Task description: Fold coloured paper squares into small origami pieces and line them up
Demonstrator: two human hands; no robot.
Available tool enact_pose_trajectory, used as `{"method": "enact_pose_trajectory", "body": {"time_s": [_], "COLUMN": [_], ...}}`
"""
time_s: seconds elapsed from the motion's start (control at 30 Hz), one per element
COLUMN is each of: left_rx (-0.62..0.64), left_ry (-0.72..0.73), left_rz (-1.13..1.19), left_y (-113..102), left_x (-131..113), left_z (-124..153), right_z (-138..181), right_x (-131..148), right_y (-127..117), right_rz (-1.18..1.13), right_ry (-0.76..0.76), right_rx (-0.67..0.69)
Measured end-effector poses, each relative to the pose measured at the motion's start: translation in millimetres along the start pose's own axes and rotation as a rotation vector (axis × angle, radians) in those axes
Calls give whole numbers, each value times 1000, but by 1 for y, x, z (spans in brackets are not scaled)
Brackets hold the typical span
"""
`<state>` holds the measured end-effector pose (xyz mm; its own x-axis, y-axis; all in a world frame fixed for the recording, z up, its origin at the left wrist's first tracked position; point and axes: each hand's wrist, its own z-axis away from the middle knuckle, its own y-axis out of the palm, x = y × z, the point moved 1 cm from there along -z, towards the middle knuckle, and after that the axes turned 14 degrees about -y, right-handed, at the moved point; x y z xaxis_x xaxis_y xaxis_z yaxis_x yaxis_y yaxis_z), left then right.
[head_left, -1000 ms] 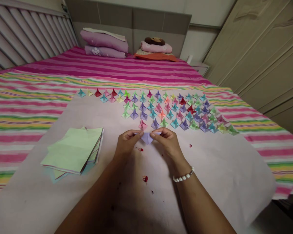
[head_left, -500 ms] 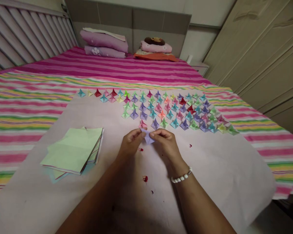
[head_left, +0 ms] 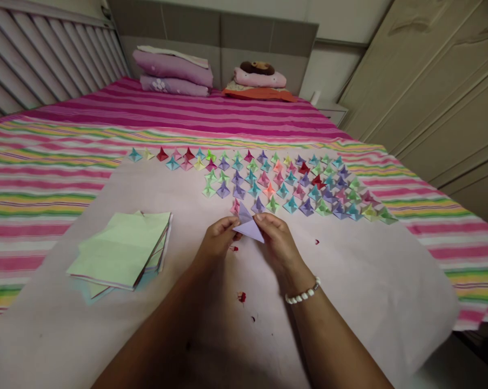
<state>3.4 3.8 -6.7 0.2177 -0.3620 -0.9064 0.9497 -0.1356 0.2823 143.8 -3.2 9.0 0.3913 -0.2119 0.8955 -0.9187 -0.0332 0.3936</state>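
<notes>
A pale purple origami paper [head_left: 248,229] is held between both hands over the middle of the white sheet. It shows a tall point at the top and a triangular flap facing me. My left hand [head_left: 217,237] pinches its left corner between thumb and fingers. My right hand [head_left: 280,240], with a white bead bracelet at the wrist, grips its upper right side. Right behind the paper stands a pink folded paper piece [head_left: 235,206], partly covered by it. A purple folded piece [head_left: 258,205] is close by on the right.
Rows of small coloured folded papers [head_left: 291,204] stretch across the far part of the white sheet [head_left: 369,302]. A stack of square papers [head_left: 122,246], light green on top, lies to the left. Small red scraps [head_left: 242,296] are scattered nearer me. Striped bedding [head_left: 37,216] surrounds the sheet.
The purple paper has turned in my hands and now shows a raised point and a wider triangular flap. My right fingers have shifted slightly along its edge.
</notes>
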Motion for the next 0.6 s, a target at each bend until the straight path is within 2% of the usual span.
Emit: {"method": "enact_pose_trajectory", "body": {"time_s": [0.2, 0.6], "left_rx": [40, 26], "left_ry": [-29, -76], "left_rz": [26, 41], "left_y": [0, 2], "left_x": [1, -1], "left_z": [1, 1], "right_z": [0, 0], "right_x": [-1, -3], "right_y": [-1, -2], "right_rz": [-18, -52], "right_ry": [5, 16], "right_rx": [9, 12]}}
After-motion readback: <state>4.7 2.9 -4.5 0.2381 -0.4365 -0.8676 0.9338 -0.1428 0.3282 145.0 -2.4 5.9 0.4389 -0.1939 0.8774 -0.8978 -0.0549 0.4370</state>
